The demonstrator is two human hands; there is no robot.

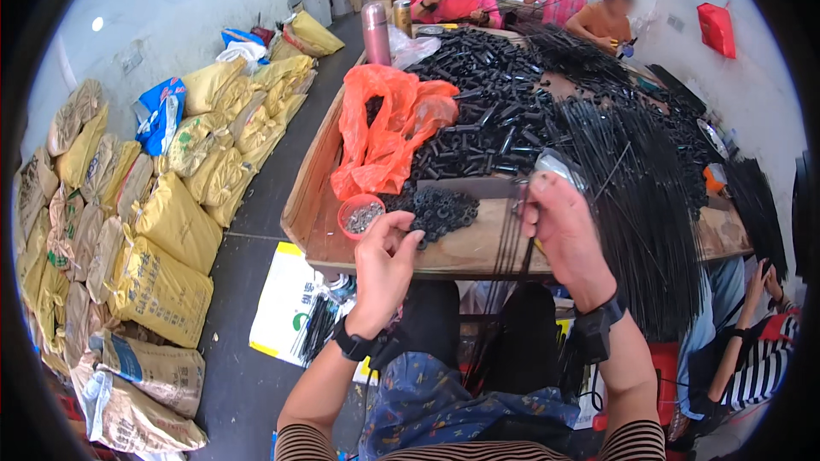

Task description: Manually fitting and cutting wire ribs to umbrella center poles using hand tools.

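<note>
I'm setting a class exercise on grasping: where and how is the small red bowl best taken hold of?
Probably pinch the left rim of the small red bowl, coming from the left: its round edge is exposed there, while the orange bag lies just beyond it and the black heap crowds its right. Keeping it level seems wise, since it is open-topped and holds loose silvery pieces.
</note>
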